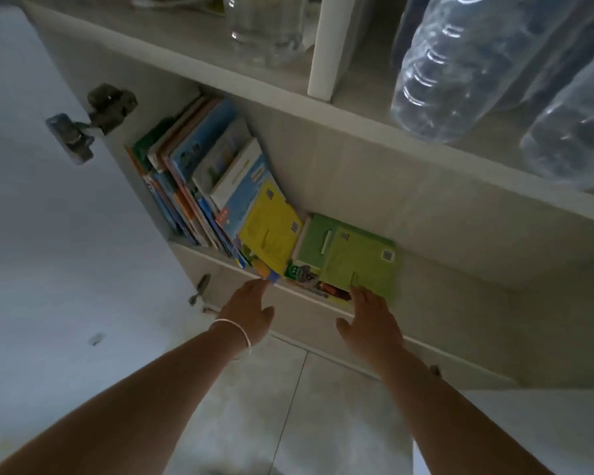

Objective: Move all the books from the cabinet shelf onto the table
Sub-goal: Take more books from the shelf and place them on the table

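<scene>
Green books [352, 258] lie flat on the shelf [436, 269] at 12 o'clock of the right hand [371, 323], whose straight fingertips touch their edge. Leaning books [203, 176] at 11; left hand [251, 310] relaxed, fingertips at the yellow book [271, 231], holding nothing.

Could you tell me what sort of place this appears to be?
Probably a home: a white storage cabinet holding colourful children's books, empty plastic bottles on the shelf above, and a tiled floor.
</scene>
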